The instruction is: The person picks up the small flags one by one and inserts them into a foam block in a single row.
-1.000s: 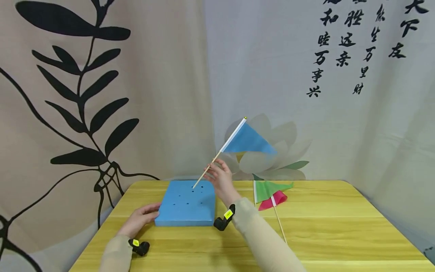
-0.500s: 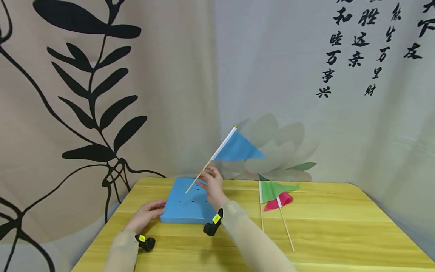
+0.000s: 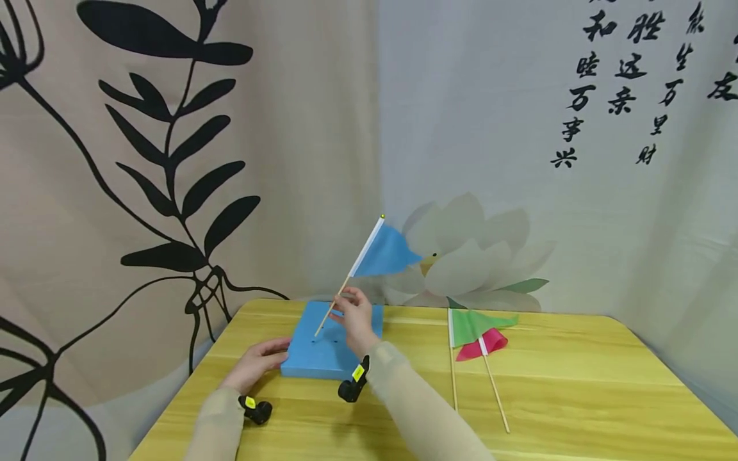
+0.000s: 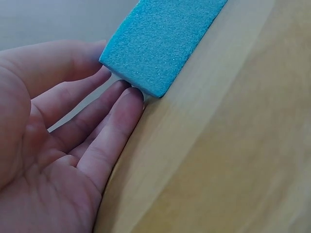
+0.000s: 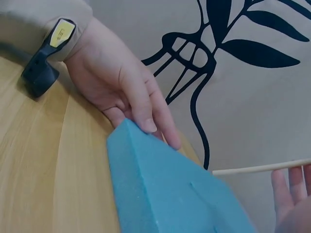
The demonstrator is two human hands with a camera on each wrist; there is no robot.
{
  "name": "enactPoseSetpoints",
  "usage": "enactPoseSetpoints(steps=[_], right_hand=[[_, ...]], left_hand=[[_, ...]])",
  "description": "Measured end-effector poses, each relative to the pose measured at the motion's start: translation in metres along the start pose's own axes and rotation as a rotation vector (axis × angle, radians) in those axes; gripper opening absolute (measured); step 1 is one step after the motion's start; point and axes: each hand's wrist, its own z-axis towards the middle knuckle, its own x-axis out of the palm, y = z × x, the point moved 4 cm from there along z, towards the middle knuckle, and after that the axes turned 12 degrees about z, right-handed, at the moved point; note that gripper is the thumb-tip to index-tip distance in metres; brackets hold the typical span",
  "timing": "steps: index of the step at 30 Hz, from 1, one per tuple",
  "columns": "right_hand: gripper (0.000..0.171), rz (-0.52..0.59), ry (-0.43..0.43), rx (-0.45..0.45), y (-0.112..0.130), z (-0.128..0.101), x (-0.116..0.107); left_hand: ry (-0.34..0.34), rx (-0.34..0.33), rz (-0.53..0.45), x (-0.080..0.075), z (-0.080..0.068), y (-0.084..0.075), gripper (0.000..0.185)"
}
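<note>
Nearest, a left hand [image 3: 256, 366] lies relaxed, fingers fairly straight, touching the left side of a blue block [image 3: 305, 358], which sits towards the far left corner of a wooden table [image 3: 576, 384]. To the right, a pink flag [image 3: 496, 340] and a green flag [image 3: 469, 328] lie overlapping. Over the block, the right hand [image 3: 354, 320] pinches a tilted blue flag [image 3: 380, 254] by its stick. This looks like lining up with a hole; next calls for straightening it, then pressing down. Behind hangs a printed curtain [image 3: 317, 128].
</note>
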Motion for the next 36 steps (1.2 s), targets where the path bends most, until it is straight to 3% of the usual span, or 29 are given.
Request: enactPoseSetpoints(steps=[12,22,36], right_hand=[[0.023,-0.039,0.013,-0.004,-0.01,0.002,-0.003],[0.015,-0.073,0.021,0.007,-0.017,0.003,-0.002],[0.013,-0.109,0.047,-0.013,-0.019,0.002,0.002]], left_hand=[[-0.02,-0.023,-0.017,0.002,0.001,-0.001,0.05],[-0.003,-0.042,-0.016,0.0,0.001,-0.002,0.051],[0.004,0.001,0.017,0.001,-0.005,-0.01,0.053]])
